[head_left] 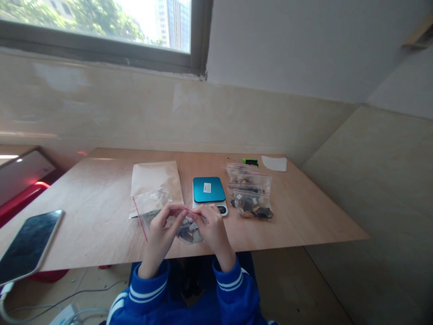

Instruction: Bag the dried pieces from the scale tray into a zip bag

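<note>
Starting at the far left, there's one phone [30, 241], dark screen up, at the edge of the desk [91, 225]. Moving right, one flat paper envelope [155, 178] lies just beneath the action. And here's the main event: one clear zip bag [165, 221], lifted slightly off the desk, its long axis running roughly left to right, with dark pieces bunched at the right end. The left hand [162, 230] is closed, pinching the red-lined seal [194, 213], and the right hand [213, 230] is closed on it too, both in blue striped sleeves [230, 280]. Just beyond sits one digital scale [209, 194] with a teal top. Further right, what look like two overlapping zip bags of dark pieces [250, 198] lie flat, with one green-handled screwdriver [250, 161] behind them. Finally, at the right, there's one scrap of white paper [274, 163].
</note>
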`<state>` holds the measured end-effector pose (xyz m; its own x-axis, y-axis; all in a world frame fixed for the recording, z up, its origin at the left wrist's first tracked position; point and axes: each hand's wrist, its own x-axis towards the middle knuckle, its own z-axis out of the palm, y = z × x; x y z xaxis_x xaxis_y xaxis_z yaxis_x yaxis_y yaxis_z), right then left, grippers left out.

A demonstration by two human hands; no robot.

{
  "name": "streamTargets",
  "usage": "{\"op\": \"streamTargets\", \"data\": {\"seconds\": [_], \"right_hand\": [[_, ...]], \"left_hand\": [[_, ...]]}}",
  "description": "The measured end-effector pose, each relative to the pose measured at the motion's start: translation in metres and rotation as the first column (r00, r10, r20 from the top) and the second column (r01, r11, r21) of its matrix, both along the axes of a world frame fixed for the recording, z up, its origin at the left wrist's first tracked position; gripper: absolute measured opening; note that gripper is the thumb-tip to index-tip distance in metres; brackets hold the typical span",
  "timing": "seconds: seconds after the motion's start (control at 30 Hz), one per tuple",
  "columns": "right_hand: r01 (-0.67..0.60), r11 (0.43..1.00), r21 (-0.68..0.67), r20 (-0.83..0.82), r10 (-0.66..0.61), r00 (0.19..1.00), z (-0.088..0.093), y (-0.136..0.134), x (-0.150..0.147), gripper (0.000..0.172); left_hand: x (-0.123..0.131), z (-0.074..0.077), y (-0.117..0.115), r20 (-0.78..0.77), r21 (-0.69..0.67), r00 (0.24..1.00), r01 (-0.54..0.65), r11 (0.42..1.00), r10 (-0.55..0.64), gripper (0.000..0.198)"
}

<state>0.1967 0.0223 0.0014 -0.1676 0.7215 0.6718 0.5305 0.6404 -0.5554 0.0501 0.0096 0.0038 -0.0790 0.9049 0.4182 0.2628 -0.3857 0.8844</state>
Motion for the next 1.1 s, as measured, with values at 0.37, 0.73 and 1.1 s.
{"op": "streamTargets", "data": {"seconds": [0.37,0.73,1.1], "right_hand": [[0.015,0.999,-0.033,0.022,-0.015,1.0,-0.005,0.004,0.008,0.026],[-0.072,0.993,-0.096,0.053,0.077,0.996,-0.002,0.005,0.012,0.023],[-0.062,0.997,-0.052,0.019,0.063,0.998,-0.001,0.007,0.014,0.017]], "left_hand": [[-0.005,-0.009,-0.001,0.045,0.018,0.996,-0.082,0.996,0.081,0.009],[-0.008,0.002,-0.002,-0.03,0.047,0.997,-0.067,0.997,0.068,0.009],[-0.01,0.004,-0.005,-0.037,0.106,0.994,-0.098,0.99,0.102,0.009]]}}
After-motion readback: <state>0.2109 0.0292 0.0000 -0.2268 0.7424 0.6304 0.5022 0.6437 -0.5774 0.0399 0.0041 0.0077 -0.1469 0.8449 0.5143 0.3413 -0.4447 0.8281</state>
